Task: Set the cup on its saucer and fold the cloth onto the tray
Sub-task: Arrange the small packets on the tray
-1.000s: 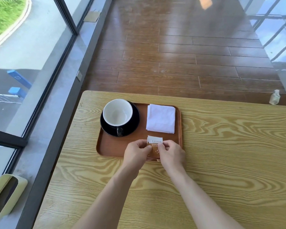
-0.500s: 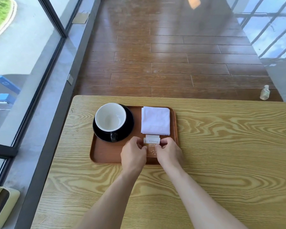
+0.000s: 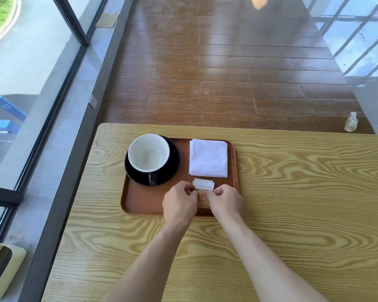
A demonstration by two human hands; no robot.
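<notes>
A brown tray (image 3: 140, 203) lies on the wooden table. At its left a white-lined cup (image 3: 148, 154) stands upright on a black saucer (image 3: 171, 168), handle towards me. A white cloth (image 3: 208, 158) lies folded square on the tray's right half. Just in front of the cloth, my left hand (image 3: 179, 203) and my right hand (image 3: 226, 203) pinch a small brown and white sugar packet (image 3: 203, 189) by its two sides, low over the tray's near right part.
The wooden table (image 3: 292, 203) runs to the right and towards me. A small clear bottle (image 3: 351, 122) stands on the floor beyond the far right edge. A glass wall runs along the left, with a pale green bin (image 3: 0, 271) at the lower left.
Both hands with the sugar packet have shifted slightly farther onto the tray, closer to the cloth. The cup, saucer and cloth have stayed in place; the camera view has shifted.
</notes>
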